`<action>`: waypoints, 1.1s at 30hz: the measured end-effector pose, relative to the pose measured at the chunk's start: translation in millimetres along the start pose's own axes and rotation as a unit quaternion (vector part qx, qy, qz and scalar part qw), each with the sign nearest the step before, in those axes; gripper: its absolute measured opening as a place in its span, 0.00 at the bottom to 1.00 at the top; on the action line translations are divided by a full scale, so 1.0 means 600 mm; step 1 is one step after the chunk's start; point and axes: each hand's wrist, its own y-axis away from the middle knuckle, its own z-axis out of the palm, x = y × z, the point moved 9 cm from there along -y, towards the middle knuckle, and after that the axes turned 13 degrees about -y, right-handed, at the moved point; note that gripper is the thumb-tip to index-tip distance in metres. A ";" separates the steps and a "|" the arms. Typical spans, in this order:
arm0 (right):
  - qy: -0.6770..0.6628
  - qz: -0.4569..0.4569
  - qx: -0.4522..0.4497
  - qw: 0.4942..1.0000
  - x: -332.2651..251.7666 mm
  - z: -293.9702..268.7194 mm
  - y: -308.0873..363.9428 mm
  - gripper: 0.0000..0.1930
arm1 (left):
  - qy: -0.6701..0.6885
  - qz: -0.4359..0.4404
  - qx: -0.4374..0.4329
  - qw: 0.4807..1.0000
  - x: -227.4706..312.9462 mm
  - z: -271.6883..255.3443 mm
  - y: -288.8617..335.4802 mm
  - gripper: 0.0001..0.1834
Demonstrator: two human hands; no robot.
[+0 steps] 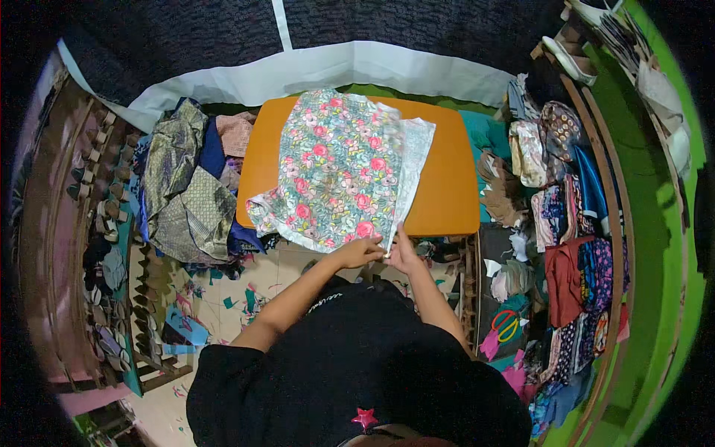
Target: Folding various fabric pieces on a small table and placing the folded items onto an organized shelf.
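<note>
A floral cloth [335, 167] with pink roses on a grey-green ground lies spread over the orange tabletop [450, 175]. Its right side is turned over, so a strip of the paler underside [415, 156] shows. At the cloth's near edge, my left hand [360, 252] has its fingers closed on the fabric. Close beside it, my right hand [403, 252] pinches the near right corner, where the folded strip ends. Both hands are almost touching, just off the table's near edge.
Patterned fabric [186, 179] is heaped left of the table. Folded cloths [570, 276] fill a rack on the right, near scissors with red and yellow handles [505, 325]. Scraps [249, 298] litter the floor. Shoe racks [104, 246] stand left; a white sheet [328, 68] hangs behind.
</note>
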 end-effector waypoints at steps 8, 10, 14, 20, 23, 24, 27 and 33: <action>0.323 -0.143 0.090 0.931 -0.053 -0.001 -0.021 0.18 | -0.169 -0.128 0.442 0.872 -0.132 -0.279 0.137 0.16; 0.265 -0.108 0.114 0.951 -0.058 0.056 0.028 0.18 | -0.203 -0.267 0.293 0.895 -0.244 -0.277 0.185 0.23; 0.113 -0.059 0.056 0.990 -0.069 0.032 0.008 0.18 | -0.131 -0.345 0.183 0.911 -0.372 -0.207 0.229 0.31; -0.011 -0.072 0.040 0.997 -0.102 0.037 -0.006 0.18 | -0.268 -0.335 0.193 0.883 -0.291 -0.203 0.218 0.36; -0.035 -0.107 0.026 0.993 -0.155 0.071 -0.025 0.14 | -0.310 -0.320 0.193 0.874 -0.222 -0.225 0.179 0.33; -0.025 -0.110 -0.009 0.994 -0.171 0.105 -0.027 0.12 | -0.302 -0.317 0.223 0.871 -0.198 -0.234 0.170 0.26; -0.011 -0.131 -0.082 0.988 -0.226 0.210 -0.035 0.09 | -0.268 -0.375 0.187 0.868 -0.267 -0.232 0.146 0.19; -0.007 -0.233 -0.178 0.956 -0.398 0.327 0.002 0.12 | -0.181 -0.262 0.525 0.790 -0.161 -0.500 0.148 0.12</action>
